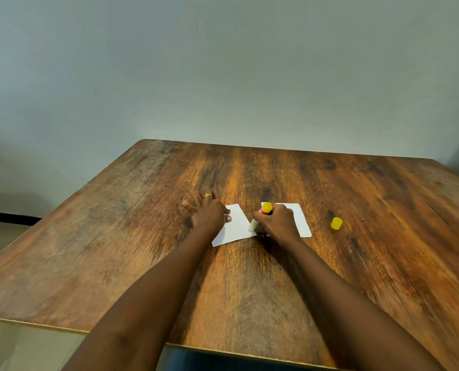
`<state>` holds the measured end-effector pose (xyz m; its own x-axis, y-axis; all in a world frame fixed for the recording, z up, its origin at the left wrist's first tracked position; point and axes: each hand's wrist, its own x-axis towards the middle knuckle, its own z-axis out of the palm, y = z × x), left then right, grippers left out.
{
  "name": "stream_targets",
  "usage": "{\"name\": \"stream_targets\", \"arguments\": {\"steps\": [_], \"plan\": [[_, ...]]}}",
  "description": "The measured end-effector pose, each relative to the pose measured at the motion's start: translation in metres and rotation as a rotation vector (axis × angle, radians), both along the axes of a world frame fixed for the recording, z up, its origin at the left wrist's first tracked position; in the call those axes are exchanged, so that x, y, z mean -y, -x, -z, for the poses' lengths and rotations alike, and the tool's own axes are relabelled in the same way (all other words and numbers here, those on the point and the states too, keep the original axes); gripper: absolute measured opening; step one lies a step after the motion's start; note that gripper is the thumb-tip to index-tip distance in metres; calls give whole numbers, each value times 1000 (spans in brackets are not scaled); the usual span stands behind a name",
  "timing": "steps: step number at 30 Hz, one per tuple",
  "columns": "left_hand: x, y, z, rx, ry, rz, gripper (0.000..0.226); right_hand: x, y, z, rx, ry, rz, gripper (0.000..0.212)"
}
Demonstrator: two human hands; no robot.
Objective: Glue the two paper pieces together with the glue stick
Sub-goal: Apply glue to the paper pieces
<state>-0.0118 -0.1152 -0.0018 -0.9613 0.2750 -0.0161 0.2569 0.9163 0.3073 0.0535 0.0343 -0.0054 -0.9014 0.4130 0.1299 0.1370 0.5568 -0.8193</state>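
Two white paper pieces lie side by side on the wooden table (pixel 142 236). My left hand (pixel 208 211) rests flat, fingers spread, on the left edge of the left paper (pixel 236 227). My right hand (pixel 277 219) grips an uncapped glue stick (pixel 261 214) with a yellow and pink body. Its white tip touches the right edge of the left paper. The right paper (pixel 300 218) lies partly under my right hand. The glue stick's yellow cap (pixel 336 223) stands on the table to the right of the papers.
The table's front edge runs close to my body, and its left edge slants away at the left. A plain grey wall stands behind the table's far edge.
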Motion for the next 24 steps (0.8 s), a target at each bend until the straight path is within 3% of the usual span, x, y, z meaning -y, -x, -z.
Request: {"name": "stream_targets", "arguments": {"steps": [11,17,24], "plan": [[1,-3,-1,-7,-1,-19,40,-7,-1,5,-71,120,61,12],[5,-8,0,-166,120,-40,55,-9,7,7,-116,224,114,17],[12,-7,1,-292,221,-24,45,-6,22,4,-125,219,125,16]]}}
